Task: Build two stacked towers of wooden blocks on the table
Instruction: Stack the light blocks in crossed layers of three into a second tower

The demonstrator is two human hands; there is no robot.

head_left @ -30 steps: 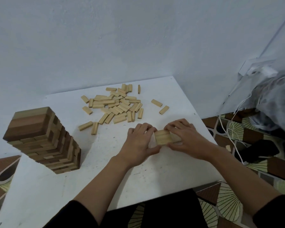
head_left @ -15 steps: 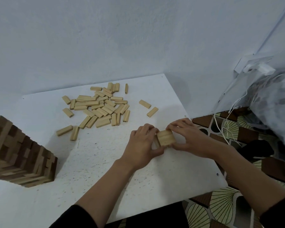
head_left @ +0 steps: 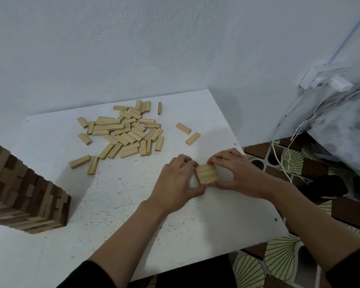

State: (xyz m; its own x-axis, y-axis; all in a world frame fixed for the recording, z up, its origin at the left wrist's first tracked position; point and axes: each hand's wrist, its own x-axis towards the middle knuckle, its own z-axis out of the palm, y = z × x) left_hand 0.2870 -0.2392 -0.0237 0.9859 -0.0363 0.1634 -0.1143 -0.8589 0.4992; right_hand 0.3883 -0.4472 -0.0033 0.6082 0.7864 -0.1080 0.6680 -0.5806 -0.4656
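A white table (head_left: 112, 204), flecked with dark specks, is sitting pushed against a pale bluish wall (head_left: 133, 48) with a rough painted finish. To the right the floor (head_left: 283, 256) is showing a pattern of brown squares and cream fan shapes. A thin white cable (head_left: 279, 159) is trailing down onto it from a white socket box (head_left: 328, 80) fixed to the wall. Beside that box, a crumpled translucent bag (head_left: 345, 129) is bulging in from the right edge.

At the near left of the table a tall tower (head_left: 29, 196) of light and dark wooden blocks is standing, its top cut off by the view. Loose blocks (head_left: 129, 129) of pale wood are lying scattered across the far middle.

Near the right edge the person is holding a small stack (head_left: 207, 173) of pale blocks on the table. The left hand (head_left: 175, 183) is pressing in from the left and the right hand (head_left: 237, 175) from the right, the fingers of both curled and clamped on its sides.

Tiny dark marks are showing on the ends of a few loose blocks, too small to read.
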